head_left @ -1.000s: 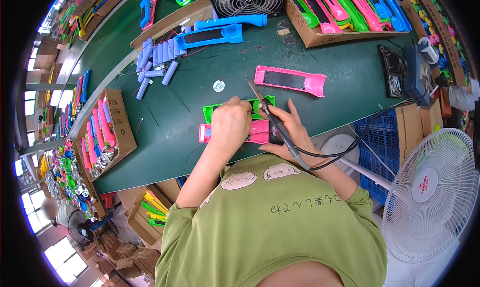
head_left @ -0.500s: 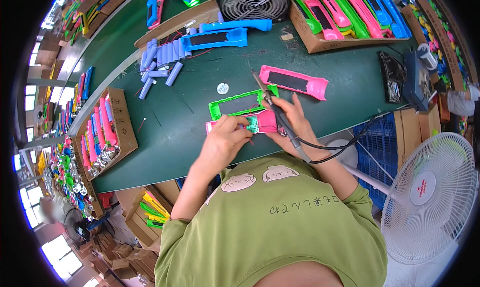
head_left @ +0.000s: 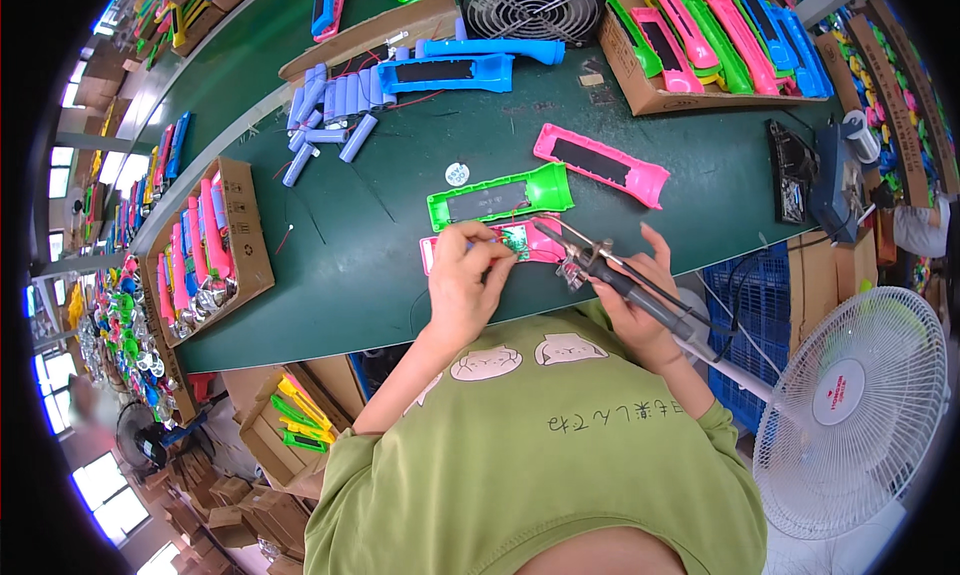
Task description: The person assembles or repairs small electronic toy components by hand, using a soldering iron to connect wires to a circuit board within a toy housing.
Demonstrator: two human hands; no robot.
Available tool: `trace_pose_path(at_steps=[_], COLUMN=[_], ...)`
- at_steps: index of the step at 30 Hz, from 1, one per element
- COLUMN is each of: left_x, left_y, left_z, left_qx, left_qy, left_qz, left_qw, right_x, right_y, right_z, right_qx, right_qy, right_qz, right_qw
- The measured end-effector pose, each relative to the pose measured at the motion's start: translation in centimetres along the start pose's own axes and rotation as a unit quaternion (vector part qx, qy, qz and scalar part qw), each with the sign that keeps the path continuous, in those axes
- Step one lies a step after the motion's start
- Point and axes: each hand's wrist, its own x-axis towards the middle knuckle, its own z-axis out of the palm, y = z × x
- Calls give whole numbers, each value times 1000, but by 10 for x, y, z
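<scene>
In front of me lies a pink plastic casing (head_left: 545,245) with a small green circuit board (head_left: 514,239) in it. My left hand (head_left: 465,285) is closed in a pinch at the board's left side; what its fingertips hold is too small to make out. My right hand (head_left: 640,300) grips a dark-handled soldering iron (head_left: 625,283), its thin front end pointing left over the casing. A silvery metal piece (head_left: 573,273) shows beside the casing's right end, under the iron. Just beyond lie a green casing (head_left: 500,195) and another pink casing (head_left: 603,165), each with a dark inner panel.
Purple cylindrical cells (head_left: 345,97) and blue casings (head_left: 445,73) lie at the far left. A black metal-grilled fan (head_left: 535,7) stands behind. Cardboard boxes hold casings at the far right (head_left: 660,100) and left (head_left: 240,225). A blue station (head_left: 838,180) and a white fan (head_left: 850,405) stand right.
My right hand has moved right and lower with the soldering iron, which has swung to point left toward the board. My left hand stays pinched at the casing. The whole view has shifted slightly.
</scene>
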Motion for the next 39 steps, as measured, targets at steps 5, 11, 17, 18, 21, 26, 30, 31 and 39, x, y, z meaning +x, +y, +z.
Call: trace_pose_path(at_steps=[5, 11, 17, 18, 21, 26, 30, 31, 39], left_x=[4, 3, 4, 4, 4, 4, 4, 4, 6], left_y=[3, 5, 4, 4, 3, 1, 4, 4, 7], left_z=[-4, -4, -3, -3, -3, -1, -3, -4, -7], left_qx=[-55, -58, -49, -52, -50, -41, -47, -46, -17], left_qy=[-30, -36, -21, -21, -24, -20, -28, -27, -58], left_qz=[-89, -109, -73, -76, -78, -68, -77, -77, -84], left_qw=[994, 992, 996, 996, 995, 997, 996, 996, 995], right_x=[-25, -23, -21, -20, -20, -18, -21, -22, -30], right_y=[-3, -2, -1, -1, 1, -1, -2, -2, -2], right_z=[24, 30, 35, 36, 36, 36, 30, 29, 27], right_qx=[340, 379, 381, 378, 367, 374, 346, 347, 355], right_qy=[196, 175, 165, 159, 158, 163, 182, 181, 165], right_qz=[249, 280, 260, 256, 236, 245, 245, 244, 250], right_qw=[885, 864, 872, 875, 886, 879, 887, 887, 886])
